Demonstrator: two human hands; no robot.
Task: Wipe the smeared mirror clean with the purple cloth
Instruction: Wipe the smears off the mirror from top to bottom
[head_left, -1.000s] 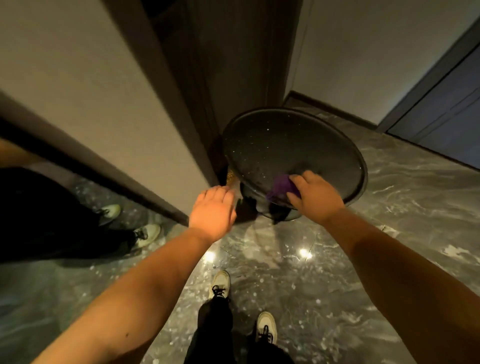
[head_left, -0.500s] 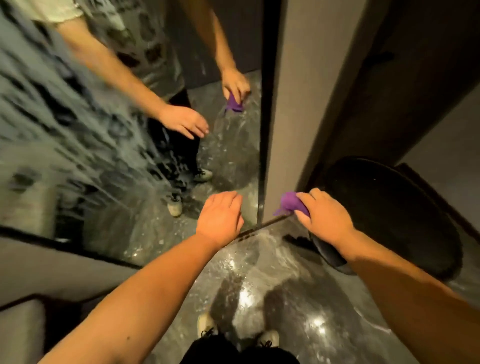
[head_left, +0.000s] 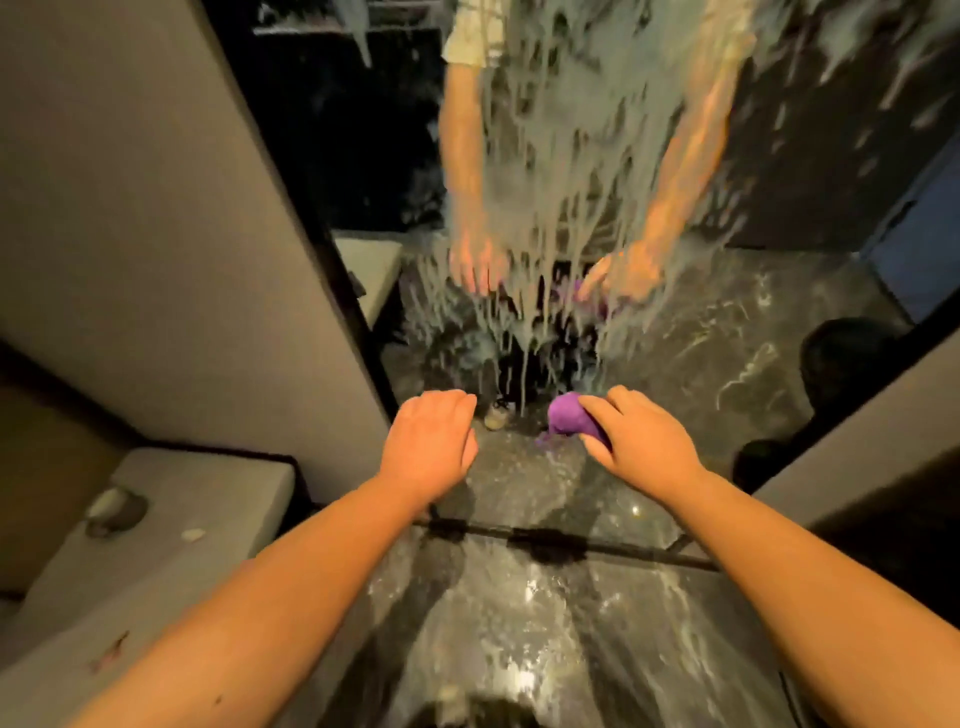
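Mirror (head_left: 649, 156) fills the far middle of the view, standing tall from the floor (head_left: 519, 623), its dark bottom edge crossing just beyond the forearms. A beige wall (head_left: 130, 208) runs down the left of it; another pale wall edge (head_left: 831, 447) closes in from the right, so the open room in front of the glass is a narrow strip of glossy marble floor. A pale ledge (head_left: 182, 519) sits near left, with a small grey thing on it too blurred to name.

White smears run in long streaks down the upper and middle glass, thick enough to hide most of the reflected person; only the reflected arms and hands show through, hazily. The mirror's top is cut off by the frame. A dark round shape in the reflection at right is hard to make out.

The left hand (head_left: 431, 441) hovers palm down, fingers loosely together, holding nothing. The right hand (head_left: 639, 441) is clamped on the bunched cloth (head_left: 569, 415), which pokes out left of its fingers, between the two hands, low before the glass. Whether the cloth touches the mirror cannot be told.
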